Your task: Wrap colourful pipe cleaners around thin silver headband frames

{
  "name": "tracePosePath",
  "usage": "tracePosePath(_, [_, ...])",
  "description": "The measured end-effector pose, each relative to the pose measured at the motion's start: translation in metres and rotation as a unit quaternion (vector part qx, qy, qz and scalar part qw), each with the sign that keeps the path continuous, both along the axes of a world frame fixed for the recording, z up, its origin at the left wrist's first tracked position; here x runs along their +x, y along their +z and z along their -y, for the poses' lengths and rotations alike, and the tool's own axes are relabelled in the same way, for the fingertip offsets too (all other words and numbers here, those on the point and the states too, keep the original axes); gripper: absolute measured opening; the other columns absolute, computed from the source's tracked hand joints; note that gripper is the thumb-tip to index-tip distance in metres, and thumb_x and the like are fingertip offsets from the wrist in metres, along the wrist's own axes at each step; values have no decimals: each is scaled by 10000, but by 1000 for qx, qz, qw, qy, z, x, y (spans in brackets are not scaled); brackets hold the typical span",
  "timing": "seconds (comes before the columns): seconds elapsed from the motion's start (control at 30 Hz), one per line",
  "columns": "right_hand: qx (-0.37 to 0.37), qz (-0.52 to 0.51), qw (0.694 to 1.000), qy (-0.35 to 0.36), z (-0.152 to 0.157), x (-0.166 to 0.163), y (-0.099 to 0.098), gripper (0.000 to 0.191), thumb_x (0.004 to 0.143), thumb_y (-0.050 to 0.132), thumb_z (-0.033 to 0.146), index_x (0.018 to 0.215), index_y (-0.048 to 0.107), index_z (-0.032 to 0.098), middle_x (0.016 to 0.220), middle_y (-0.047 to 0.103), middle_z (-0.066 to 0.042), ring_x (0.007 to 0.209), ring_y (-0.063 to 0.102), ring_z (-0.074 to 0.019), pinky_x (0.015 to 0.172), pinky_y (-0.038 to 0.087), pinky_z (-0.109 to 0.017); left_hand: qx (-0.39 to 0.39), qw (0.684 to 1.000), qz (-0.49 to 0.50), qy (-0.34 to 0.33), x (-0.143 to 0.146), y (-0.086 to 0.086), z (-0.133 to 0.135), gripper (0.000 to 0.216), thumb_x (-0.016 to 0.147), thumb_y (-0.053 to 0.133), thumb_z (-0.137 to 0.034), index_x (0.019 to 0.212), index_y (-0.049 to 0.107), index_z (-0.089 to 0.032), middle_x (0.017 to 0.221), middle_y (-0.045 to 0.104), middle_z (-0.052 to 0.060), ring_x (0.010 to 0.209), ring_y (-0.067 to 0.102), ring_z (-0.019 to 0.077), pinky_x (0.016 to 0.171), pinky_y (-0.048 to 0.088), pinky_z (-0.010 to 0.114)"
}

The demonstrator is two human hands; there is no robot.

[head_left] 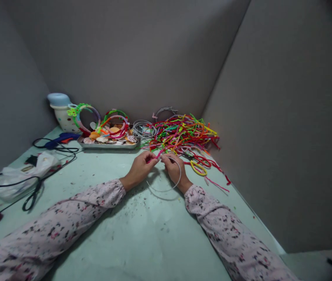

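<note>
Both hands meet above the middle of the table, fingertips almost touching. My left hand [143, 166] is closed in a pinch on a bright pink pipe cleaner [160, 153]. My right hand [174, 168] pinches a thin silvery wire [180, 173], which curves down from the fingers in an open loop with its free end hanging to the left. Pink fuzz meets the wire between the two sets of fingertips; how they are joined is too small to tell. Just beyond the hands lies a tangled heap of coloured pipe cleaners [180, 132].
A metal tray [110, 146] holds seashells and several pipe-cleaner-wrapped hoops [88, 117]. Coiled wire [144, 128] lies beside it. Yellow-handled scissors [198, 168] rest at the right. A lidded bottle [63, 113], black cord [37, 187] and plastic bag [16, 181] are on the left. Grey panels enclose the table.
</note>
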State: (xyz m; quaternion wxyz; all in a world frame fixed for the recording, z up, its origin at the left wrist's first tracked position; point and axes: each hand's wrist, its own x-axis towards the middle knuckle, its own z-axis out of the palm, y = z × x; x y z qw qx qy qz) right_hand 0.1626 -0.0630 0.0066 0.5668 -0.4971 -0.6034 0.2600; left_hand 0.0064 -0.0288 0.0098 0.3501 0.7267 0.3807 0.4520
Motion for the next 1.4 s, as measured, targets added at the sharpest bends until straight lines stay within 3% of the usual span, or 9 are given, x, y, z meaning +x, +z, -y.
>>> tracePosePath(0.2, [-12,-31,999,21,-6,-3,-2,265,845,551,424,799,641,179,598,547,27,493,460,-116,489,372,-243,-36,999,27,0,-1,-1,-1,198,787,602,-347,745,580,-155,667,534,-18,628,464,113,590,372,231])
tracePosePath(0.5, [-32,-89,994,56,-40,-18,-2,251,816,566,421,775,614,179,592,523,37,442,440,-96,421,341,-227,-96,991,87,45,-5,0,-14,277,764,621,-427,716,551,-163,611,478,-38,558,405,102,532,322,229])
tracePosePath(0.9, [-55,-86,990,97,-72,-28,5,255,830,557,428,755,617,192,588,508,38,452,425,-103,431,347,-239,-147,978,119,92,-10,-1,-38,325,763,621,-463,661,524,-170,549,443,-45,507,369,94,481,283,221])
tracePosePath(1.4, [-106,-84,988,79,-72,-20,2,266,845,539,442,789,611,192,490,456,56,431,430,-114,432,347,-238,-177,976,122,45,-6,-8,-48,288,805,587,-433,709,508,-172,583,412,-49,535,357,92,506,281,229])
